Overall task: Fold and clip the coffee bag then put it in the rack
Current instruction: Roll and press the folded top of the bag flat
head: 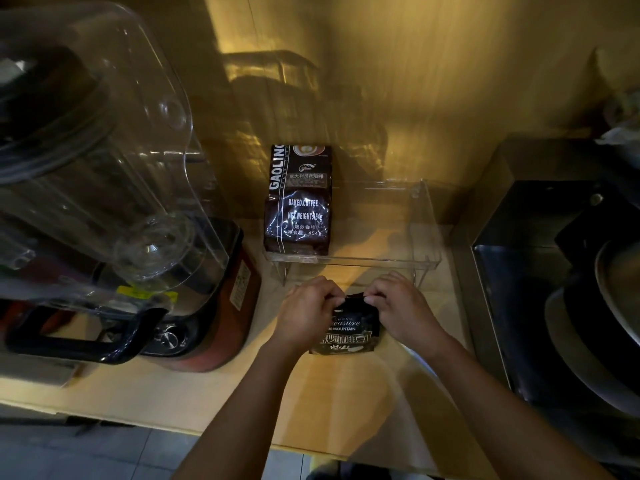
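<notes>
a: where's the coffee bag (348,329)?

b: on the bench (214,393), just before the clear rack (424,233), between both hands.

a: and the fingers?

b: left hand (306,315) and right hand (403,308) pinch its top edge, fingers curled tight on the fold. another bag (298,202) stands in the rack's left side.
</notes>
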### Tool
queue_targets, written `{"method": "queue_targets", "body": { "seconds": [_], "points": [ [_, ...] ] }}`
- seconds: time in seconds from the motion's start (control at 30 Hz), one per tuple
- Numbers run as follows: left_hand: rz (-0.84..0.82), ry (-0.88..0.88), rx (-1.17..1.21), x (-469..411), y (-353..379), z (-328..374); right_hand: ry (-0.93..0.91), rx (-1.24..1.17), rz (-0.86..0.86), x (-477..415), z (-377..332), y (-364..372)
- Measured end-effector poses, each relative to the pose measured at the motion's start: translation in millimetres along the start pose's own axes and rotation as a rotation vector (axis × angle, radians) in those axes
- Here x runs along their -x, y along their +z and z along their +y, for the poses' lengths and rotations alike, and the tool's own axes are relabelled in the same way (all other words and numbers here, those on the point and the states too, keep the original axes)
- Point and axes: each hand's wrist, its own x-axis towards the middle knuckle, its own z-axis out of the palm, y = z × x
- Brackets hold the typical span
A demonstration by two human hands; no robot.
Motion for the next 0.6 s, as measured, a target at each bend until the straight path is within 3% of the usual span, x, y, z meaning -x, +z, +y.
{"method": "queue_targets", "body": {
  "seconds": [0.2, 0.4, 0.6],
  "points": [
    [0.066, -0.065, 0.042, 4, -5, -10, -0.104, 0.06, 0.165, 4, 1, -4],
    [0.132, -0.058, 0.062, 11, -4, -16, -0.122, 0.089, 0.122, 4, 10, -5],
    [0.3, -0.108, -0.002, 16, 1, -21, -0.145, 0.11, 0.106, 4, 11, -7]
  ]
}}
